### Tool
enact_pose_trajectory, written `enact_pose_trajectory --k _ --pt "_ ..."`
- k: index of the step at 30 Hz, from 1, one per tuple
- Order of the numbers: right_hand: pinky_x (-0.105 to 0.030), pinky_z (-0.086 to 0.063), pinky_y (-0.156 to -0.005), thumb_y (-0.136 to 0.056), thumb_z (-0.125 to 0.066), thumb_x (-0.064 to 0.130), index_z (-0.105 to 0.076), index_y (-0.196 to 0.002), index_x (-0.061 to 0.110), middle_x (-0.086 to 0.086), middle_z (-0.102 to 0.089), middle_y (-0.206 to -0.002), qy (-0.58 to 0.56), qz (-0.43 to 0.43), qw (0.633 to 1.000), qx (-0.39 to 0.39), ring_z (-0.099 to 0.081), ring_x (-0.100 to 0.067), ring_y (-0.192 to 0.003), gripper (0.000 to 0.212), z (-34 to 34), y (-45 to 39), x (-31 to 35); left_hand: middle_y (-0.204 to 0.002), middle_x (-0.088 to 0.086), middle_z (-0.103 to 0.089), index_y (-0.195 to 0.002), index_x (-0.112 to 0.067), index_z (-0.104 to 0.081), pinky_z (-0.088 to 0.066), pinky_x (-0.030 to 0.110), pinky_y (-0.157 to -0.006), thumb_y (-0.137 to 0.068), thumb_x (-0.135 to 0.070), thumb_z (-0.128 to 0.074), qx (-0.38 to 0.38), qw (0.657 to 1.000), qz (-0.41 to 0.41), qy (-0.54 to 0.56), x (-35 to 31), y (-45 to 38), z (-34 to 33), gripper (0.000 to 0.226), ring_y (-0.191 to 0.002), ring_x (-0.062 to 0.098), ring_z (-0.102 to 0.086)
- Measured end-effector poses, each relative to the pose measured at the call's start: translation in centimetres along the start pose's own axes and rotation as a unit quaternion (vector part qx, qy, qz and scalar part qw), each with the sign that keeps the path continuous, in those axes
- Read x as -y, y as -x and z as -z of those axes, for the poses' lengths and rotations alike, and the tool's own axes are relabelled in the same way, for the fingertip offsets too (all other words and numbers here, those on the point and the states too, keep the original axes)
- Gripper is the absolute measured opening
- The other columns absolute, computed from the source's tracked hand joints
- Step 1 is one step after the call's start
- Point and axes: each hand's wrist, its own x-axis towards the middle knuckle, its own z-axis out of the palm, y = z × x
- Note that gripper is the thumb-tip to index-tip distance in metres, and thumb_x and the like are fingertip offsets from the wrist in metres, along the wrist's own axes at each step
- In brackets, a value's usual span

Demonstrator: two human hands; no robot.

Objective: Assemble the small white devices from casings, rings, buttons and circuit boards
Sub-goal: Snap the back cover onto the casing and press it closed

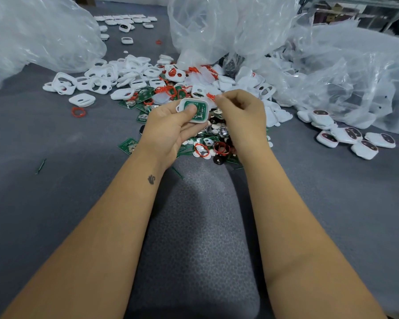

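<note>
My left hand grips a white casing with a green circuit board seated in it, thumb pressing on the board. Just to its right, my right hand pinches a red ring between thumb and fingertips, close to the casing's upper right corner. Beneath both hands lies a heap of green boards, red rings and round buttons.
White casing frames are piled at the back left, and a loose red ring lies beside them. Assembled devices sit at the right. Large clear plastic bags stand behind. A grey foam pad lies between my forearms.
</note>
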Motion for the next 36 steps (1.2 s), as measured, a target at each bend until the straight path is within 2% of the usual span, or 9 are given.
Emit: enact_pose_trajectory --k 2,4,7,13,17,20,24,28,36 --pt "-0.025 -0.046 -0.068 -0.087 -0.059 0.023 -0.067 -0.079 0.024 0.013 -0.063 -0.074 0.073 -0.016 0.996 -0.057 -0.056 -0.004 -0.072 0.011 1.4 -0.8 -0.6 -0.103 0.016 -0.071 -0.105 -0.001 -0.063 -0.058 0.026 -0.072 -0.095 0.003 -0.053 -0.010 1.000 0.003 -0.001 0.0 0.0 0.0 0.015 -0.090 0.024 -0.073" --pt "-0.033 -0.050 -0.081 -0.087 -0.053 0.022 -0.071 -0.098 0.021 0.003 -0.068 -0.099 0.190 -0.037 0.975 -0.106 -0.060 -0.017 -0.097 0.022 3.0 -1.5 -1.5 -0.104 0.015 -0.070 -0.105 -0.002 -0.063 -0.059 0.027 -0.072 -0.095 0.004 -0.053 -0.015 1.000 0.001 -0.007 -0.1 0.0 0.0 0.015 -0.089 0.023 -0.073" --pt "-0.040 -0.040 -0.102 -0.089 -0.049 0.022 -0.064 -0.121 0.025 -0.010 -0.055 -0.130 0.284 -0.084 0.948 -0.117 -0.044 -0.031 -0.124 0.036 4.6 -2.2 -2.8 -0.101 0.014 -0.071 -0.106 -0.001 -0.063 -0.058 0.026 -0.071 -0.094 0.004 -0.053 -0.015 1.000 0.004 -0.003 -0.1 0.0 -0.1 0.016 -0.087 0.023 -0.073" --pt "-0.036 -0.037 -0.098 -0.084 -0.055 0.023 -0.067 -0.114 0.028 -0.006 -0.063 -0.122 0.337 -0.096 0.933 -0.086 -0.051 -0.031 -0.119 0.034 4.6 -2.6 -3.7 -0.100 0.016 -0.071 -0.106 0.001 -0.062 -0.059 0.028 -0.070 -0.094 0.004 -0.053 -0.025 0.999 0.012 0.027 -0.3 0.1 -0.2 0.015 -0.087 0.024 -0.073" --pt "-0.034 -0.050 -0.086 -0.080 -0.055 0.005 -0.071 -0.101 0.018 -0.009 -0.065 -0.111 0.260 -0.052 0.957 -0.118 -0.060 -0.027 -0.101 0.029 4.5 -2.9 -4.1 -0.104 0.017 -0.069 -0.104 -0.001 -0.061 -0.060 0.028 -0.072 -0.095 0.004 -0.052 -0.037 0.999 0.014 0.023 -0.3 0.1 -0.3 0.014 -0.089 0.024 -0.072" --pt "-0.022 -0.045 -0.070 -0.080 -0.049 -0.004 -0.068 -0.089 0.014 -0.002 -0.064 -0.087 0.195 -0.014 0.969 -0.150 -0.056 -0.014 -0.080 0.027 4.3 -2.5 -3.6 -0.107 0.019 -0.068 -0.102 -0.002 -0.061 -0.060 0.028 -0.072 -0.095 0.004 -0.053 -0.040 0.999 0.019 0.018 -0.2 0.1 -0.2 0.013 -0.094 0.027 -0.071" --pt "-0.015 -0.046 -0.069 -0.080 -0.058 -0.009 -0.062 -0.085 0.015 0.009 -0.060 -0.076 -0.003 0.059 0.987 -0.149 -0.054 0.002 -0.067 0.025 3.3 -2.0 -2.0 -0.108 0.019 -0.069 -0.103 -0.002 -0.062 -0.059 0.027 -0.073 -0.095 0.003 -0.052 -0.034 0.999 0.018 0.010 -0.1 0.1 -0.1 0.013 -0.095 0.026 -0.071" --pt "-0.020 -0.051 -0.075 -0.080 -0.059 -0.018 -0.067 -0.093 0.015 0.002 -0.065 -0.076 -0.195 0.047 0.980 -0.010 -0.060 -0.007 -0.072 0.036 1.7 -1.3 -0.9 -0.105 0.017 -0.069 -0.102 -0.001 -0.062 -0.058 0.026 -0.071 -0.095 0.002 -0.053 -0.029 0.999 0.014 0.004 -0.1 0.0 -0.1 0.012 -0.090 0.024 -0.072" --pt "-0.040 -0.049 -0.094 -0.082 -0.059 -0.018 -0.069 -0.085 0.006 -0.009 -0.068 -0.084 -0.274 0.032 0.958 0.080 -0.061 -0.024 -0.090 0.026 0.7 -0.7 -0.5 -0.101 0.014 -0.073 -0.100 -0.003 -0.065 -0.058 0.026 -0.072 -0.094 0.002 -0.055 -0.019 1.000 0.013 -0.004 0.0 0.0 -0.1 0.012 -0.093 0.025 -0.072"
